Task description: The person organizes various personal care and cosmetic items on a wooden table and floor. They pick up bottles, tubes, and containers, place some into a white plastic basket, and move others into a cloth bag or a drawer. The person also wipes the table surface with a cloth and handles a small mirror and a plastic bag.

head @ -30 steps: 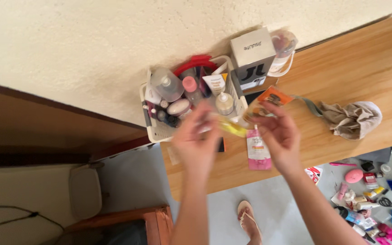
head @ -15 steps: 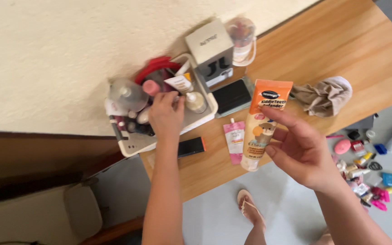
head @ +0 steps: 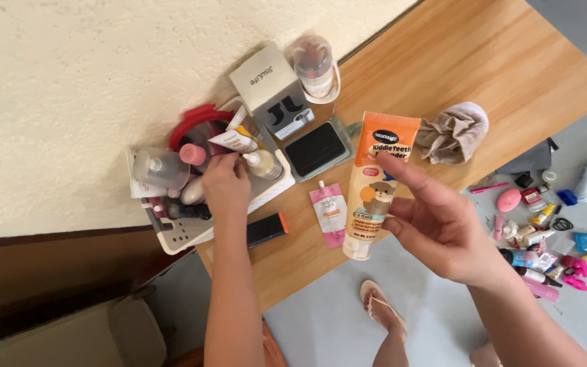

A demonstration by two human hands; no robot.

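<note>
1. The left hand (head: 225, 185) is reaching into the white basket (head: 186, 234), its fingers curling together among the bottles, touching a cream tube (head: 234, 141).
2. The right hand (head: 443, 228) is holding an orange toothpaste tube (head: 374, 183) upright, fingers clamped on it, above the wooden table (head: 484, 61).

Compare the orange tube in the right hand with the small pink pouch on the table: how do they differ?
The orange tube is plainly larger than the pink pouch. The tube is held up by the right hand; the pouch lies flat on the wooden table, untouched. The tube's cap points toward the person, the pouch's spout toward the wall. Both are soft squeezable packs.
</note>
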